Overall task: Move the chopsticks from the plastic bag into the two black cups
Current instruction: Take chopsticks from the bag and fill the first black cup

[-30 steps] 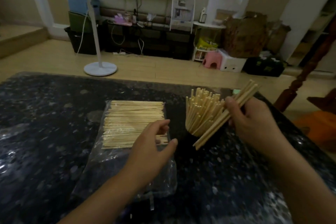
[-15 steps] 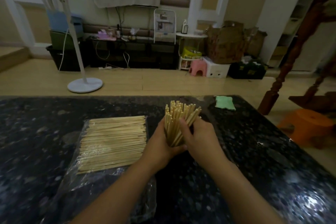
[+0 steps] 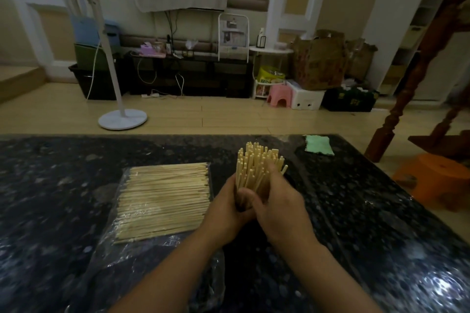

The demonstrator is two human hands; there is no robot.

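On the dark speckled stone table (image 3: 76,185), the upright bundle of pale wooden chopsticks (image 3: 256,170), loosely splayed a second ago, is now gripped by left hand (image 3: 229,208) and right hand (image 3: 279,208); the black cup is hidden. Many remain in the clear plastic bag (image 3: 162,201).

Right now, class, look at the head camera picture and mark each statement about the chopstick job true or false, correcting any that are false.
1. Both hands are wrapped round the standing bundle of chopsticks. True: the left hand and right hand both hold it.
2. The plastic bag is empty. False: a flat stack of chopsticks still lies in it.
3. The bag lies to the left of the hands. True.
4. A green cloth lies on the bag. False: it lies on the dark table, far right, apart from the bag.
5. Two black cups stand in plain sight. False: the hands cover the bundle's base, and no second cup shows.
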